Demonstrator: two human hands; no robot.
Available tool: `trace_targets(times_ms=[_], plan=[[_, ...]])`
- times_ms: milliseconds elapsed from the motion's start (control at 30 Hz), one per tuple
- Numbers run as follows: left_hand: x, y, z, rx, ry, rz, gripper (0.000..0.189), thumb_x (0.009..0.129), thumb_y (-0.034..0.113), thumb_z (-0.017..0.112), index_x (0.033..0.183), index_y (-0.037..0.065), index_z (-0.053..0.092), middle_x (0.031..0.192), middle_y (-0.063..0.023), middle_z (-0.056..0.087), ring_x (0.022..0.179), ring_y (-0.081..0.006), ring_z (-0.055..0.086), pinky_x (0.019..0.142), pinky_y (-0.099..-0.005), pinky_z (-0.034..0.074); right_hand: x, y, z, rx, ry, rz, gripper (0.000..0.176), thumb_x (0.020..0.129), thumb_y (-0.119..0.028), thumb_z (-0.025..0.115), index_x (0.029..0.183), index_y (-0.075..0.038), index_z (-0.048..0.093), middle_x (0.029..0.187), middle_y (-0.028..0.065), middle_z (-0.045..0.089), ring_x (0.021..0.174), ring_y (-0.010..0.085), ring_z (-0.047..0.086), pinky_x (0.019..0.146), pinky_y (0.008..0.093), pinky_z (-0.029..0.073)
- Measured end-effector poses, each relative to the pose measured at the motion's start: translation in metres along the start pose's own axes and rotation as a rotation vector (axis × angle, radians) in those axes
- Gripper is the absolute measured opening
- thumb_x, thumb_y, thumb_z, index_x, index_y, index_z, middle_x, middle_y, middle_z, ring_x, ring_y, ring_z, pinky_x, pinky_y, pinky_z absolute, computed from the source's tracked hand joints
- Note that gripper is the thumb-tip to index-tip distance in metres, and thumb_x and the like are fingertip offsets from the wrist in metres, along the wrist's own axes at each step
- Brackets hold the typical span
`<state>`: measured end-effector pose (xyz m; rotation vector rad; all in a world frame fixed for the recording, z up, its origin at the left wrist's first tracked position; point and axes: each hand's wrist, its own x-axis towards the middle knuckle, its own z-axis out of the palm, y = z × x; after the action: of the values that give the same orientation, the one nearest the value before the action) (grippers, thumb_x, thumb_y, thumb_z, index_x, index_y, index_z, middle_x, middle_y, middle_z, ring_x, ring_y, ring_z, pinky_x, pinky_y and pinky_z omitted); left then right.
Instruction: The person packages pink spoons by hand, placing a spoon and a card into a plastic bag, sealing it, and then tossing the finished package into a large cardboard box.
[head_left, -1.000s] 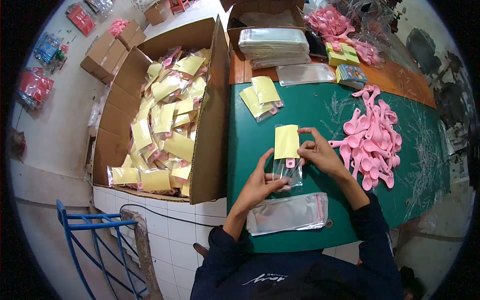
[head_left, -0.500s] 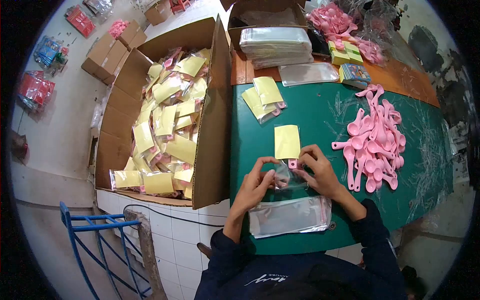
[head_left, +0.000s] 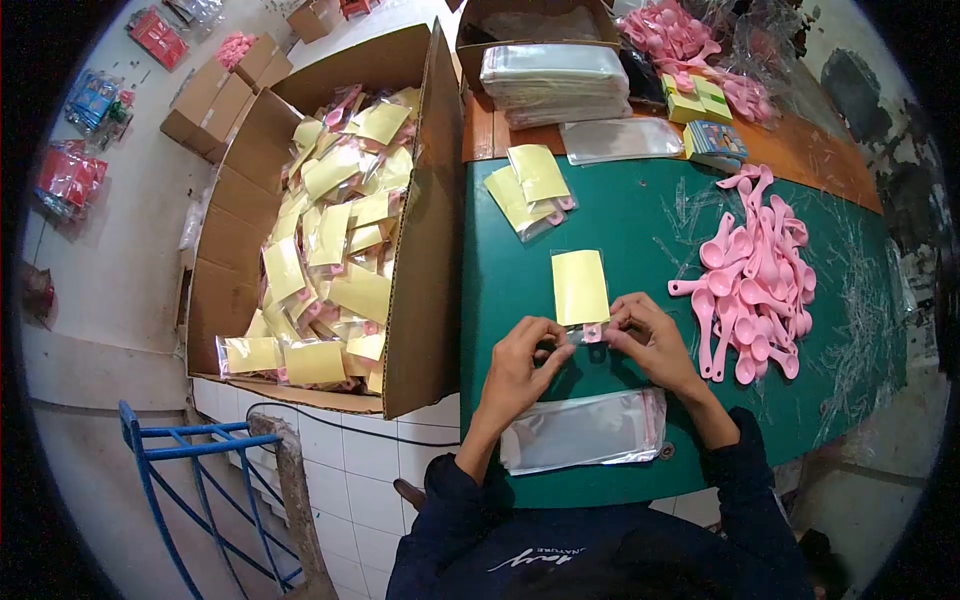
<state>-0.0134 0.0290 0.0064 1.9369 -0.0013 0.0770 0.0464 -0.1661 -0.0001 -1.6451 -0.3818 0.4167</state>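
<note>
A clear packet with a yellow card point(head_left: 580, 288) and the pink end of a spoon point(head_left: 592, 332) lies in front of me on the green table. My left hand point(head_left: 528, 358) pinches the packet's lower left corner, fingers closed. At the lower right corner my right hand point(head_left: 650, 338) pinches the same packet. Closer to me is a stack of clear bags point(head_left: 584, 432). Beyond the packet, more packets with yellow cards point(head_left: 538, 174) overlap. Pink spoons point(head_left: 756, 280) are heaped to the right.
A large cardboard box point(head_left: 424, 230) full of packets stands left of the table point(head_left: 640, 220). At the back are stacked clear bags point(head_left: 552, 76), small card stacks point(head_left: 716, 140) and more pink spoons point(head_left: 668, 36). A blue metal frame point(head_left: 190, 434) stands at lower left.
The packet's loose lower flap, spread below the card before, no longer hangs down. Both hands have shifted slightly and now hold the packet's bottom corners.
</note>
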Motion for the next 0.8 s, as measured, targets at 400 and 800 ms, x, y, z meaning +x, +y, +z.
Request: trace_targets(times_ms=[400, 800], plan=[[0.002, 0.0, 0.013, 0.022, 0.079, -0.201, 0.016, 0.079, 0.013, 0.067, 0.08, -0.001, 0.059, 0.078, -0.0074, 0.06, 0.067, -0.014, 0.061, 0.058, -0.0254, 0.051, 0.001, 0.006, 0.006, 0.141, 0.116, 0.211, 0.011, 0.085, -0.004, 0.058, 0.088, 0.003, 0.05, 0.077, 0.0085, 0.059, 0.066, 0.0138, 0.063, 0.056, 0.023, 0.052], [0.002, -0.018, 0.023, -0.242, 0.122, -0.196, 0.022, 0.082, 0.009, 0.06, 0.102, 0.003, 0.054, 0.092, -0.0056, 0.061, 0.071, -0.0092, 0.054, 0.058, -0.0219, 0.043, 0.001, 0.0, 0.011, 0.165, 0.15, 0.178, 0.018, 0.084, 0.0, 0.056, 0.101, 0.001, 0.051, 0.078, 0.0092, 0.059, 0.064, 0.0147, 0.063, 0.054, 0.0224, 0.051]])
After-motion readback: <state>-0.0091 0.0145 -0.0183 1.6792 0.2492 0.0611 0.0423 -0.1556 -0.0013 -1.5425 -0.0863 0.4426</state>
